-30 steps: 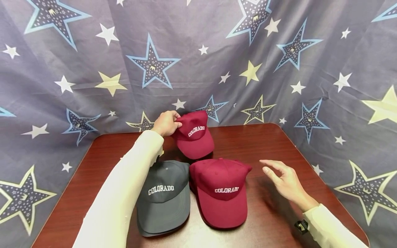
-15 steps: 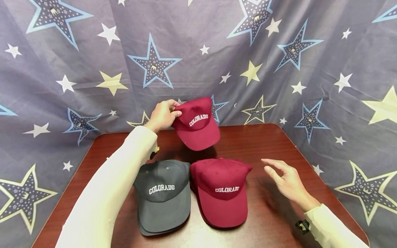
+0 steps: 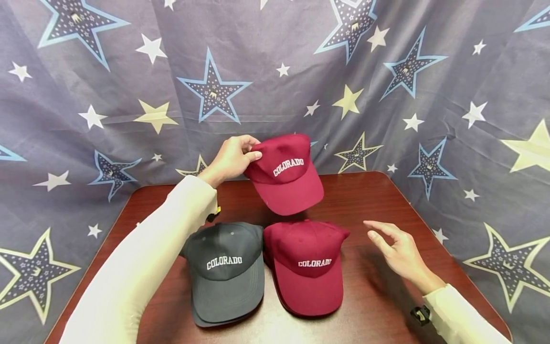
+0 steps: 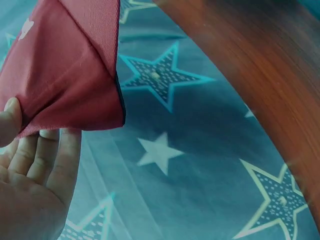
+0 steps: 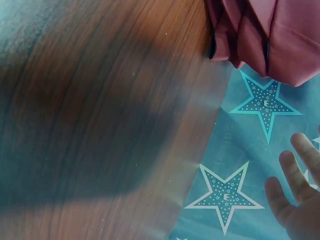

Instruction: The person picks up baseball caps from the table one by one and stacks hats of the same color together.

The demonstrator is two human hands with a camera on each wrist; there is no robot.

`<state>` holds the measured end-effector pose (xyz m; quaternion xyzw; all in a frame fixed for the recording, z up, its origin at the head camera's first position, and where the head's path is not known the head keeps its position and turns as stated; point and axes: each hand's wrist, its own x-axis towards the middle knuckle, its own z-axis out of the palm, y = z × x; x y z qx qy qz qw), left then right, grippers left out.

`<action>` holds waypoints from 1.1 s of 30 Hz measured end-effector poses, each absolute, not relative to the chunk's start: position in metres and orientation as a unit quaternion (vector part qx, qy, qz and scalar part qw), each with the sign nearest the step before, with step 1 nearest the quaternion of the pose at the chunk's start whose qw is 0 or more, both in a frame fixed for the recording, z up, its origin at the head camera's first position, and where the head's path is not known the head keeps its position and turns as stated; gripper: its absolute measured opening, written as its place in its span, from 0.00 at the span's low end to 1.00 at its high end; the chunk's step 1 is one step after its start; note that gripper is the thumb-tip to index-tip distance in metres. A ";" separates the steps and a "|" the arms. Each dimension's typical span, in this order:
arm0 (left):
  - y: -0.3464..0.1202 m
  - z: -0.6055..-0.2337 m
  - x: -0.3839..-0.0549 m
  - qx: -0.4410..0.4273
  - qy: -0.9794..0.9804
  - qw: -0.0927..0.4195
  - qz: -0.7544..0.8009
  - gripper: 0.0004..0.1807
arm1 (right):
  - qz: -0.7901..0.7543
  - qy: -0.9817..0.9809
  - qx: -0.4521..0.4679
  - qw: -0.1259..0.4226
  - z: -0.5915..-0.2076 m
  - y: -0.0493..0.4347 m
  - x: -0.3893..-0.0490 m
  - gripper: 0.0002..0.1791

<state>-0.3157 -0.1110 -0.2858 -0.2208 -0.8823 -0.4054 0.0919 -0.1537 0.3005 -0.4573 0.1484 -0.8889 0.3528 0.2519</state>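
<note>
Pinched at its left side between the thumb and fingers of my left hand (image 3: 234, 155), a maroon baseball cap (image 3: 285, 174) hangs above the far part of the table, its brim tilted down toward me. In the left wrist view the thumb presses on the cap's cloth (image 4: 60, 75) with the fingers behind it. Nearer to me, a second maroon cap (image 3: 307, 272) lies brim forward on the table, "COLORADO" across its front. Beside it on the left lies a dark grey cap (image 3: 227, 277) with the same lettering. My right hand (image 3: 401, 253) hovers right of the maroon cap, fingers extended, holding nothing.
The caps lie on a reddish-brown wooden table (image 3: 361, 296) with rounded far corners. A grey curtain (image 3: 258, 43) printed with stars hangs behind and along both sides of it. Further brims show under the two lying caps.
My left hand has lifted the maroon cap from the far part of the table and carried it to the right. The right hand and the lying caps stay nearly still.
</note>
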 end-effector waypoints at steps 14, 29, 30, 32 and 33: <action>-0.086 -0.286 -0.276 -0.314 -0.875 0.038 -0.367 0.11 | 0.354 -0.889 0.145 0.253 -0.458 0.302 -0.151 0.17; -0.074 -0.301 -0.243 -0.354 -0.864 0.029 -0.356 0.10 | 0.362 -0.886 0.145 0.252 -0.457 0.302 -0.151 0.17; -0.073 -0.303 -0.240 -0.354 -0.865 0.028 -0.355 0.10 | 0.362 -0.886 0.144 0.251 -0.457 0.302 -0.151 0.17; -0.072 -0.306 -0.236 -0.354 -0.868 0.029 -0.348 0.11 | 0.364 -0.886 0.144 0.250 -0.457 0.302 -0.151 0.17; -0.071 -0.307 -0.234 -0.353 -0.869 0.029 -0.345 0.11 | 0.365 -0.885 0.144 0.250 -0.457 0.302 -0.151 0.17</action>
